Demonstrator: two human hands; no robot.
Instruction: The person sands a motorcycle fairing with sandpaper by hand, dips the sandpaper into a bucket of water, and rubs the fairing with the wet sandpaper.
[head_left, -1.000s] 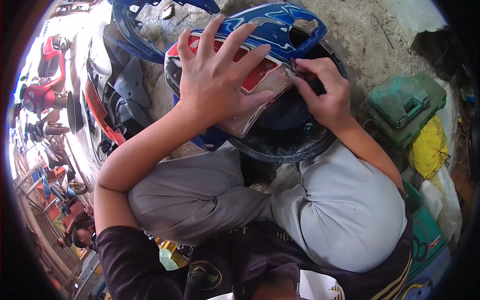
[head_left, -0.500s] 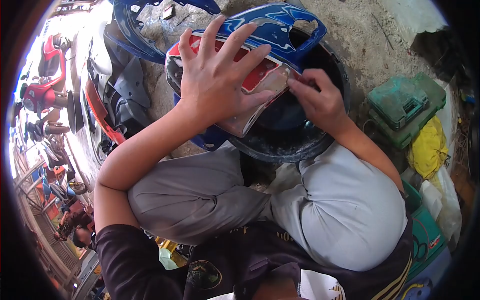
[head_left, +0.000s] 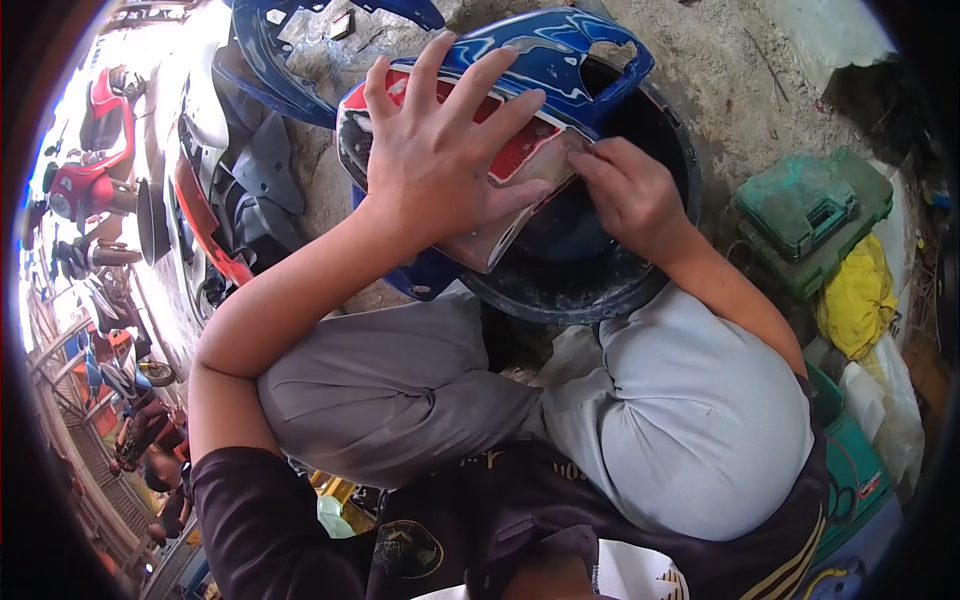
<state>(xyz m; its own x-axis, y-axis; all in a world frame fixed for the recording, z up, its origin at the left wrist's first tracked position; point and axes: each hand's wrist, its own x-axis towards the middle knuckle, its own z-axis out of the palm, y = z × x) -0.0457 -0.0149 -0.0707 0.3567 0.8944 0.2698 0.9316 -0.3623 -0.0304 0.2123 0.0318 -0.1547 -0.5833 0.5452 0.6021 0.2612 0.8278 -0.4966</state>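
My left hand (head_left: 440, 140) lies with its fingers spread across a motorcycle body panel (head_left: 528, 152) with red, white and bare grey-brown patches. At the panel's right edge, my right hand (head_left: 635, 190) is closed, thumb and fingertips pressed together against the surface. Whatever those fingers hold, if anything, is hidden. Beneath the panel is a round black basin (head_left: 570, 300). A blue panel (head_left: 540, 45) with sanded, streaky patches rests on the far side of the basin, touching or close behind the red one.
Another blue panel (head_left: 262, 70) lies on the rough ground at the upper left, near grey plastic parts (head_left: 265, 165). To the right are a dirty green case (head_left: 800, 205), a yellow bag (head_left: 858, 300) and a teal box (head_left: 855, 480). Motorcycles and people appear at far left.
My right hand has shifted slightly left along the panel's edge, its fingers drawn closer together. My left hand stays spread on the panel, which has moved very slightly to the right.
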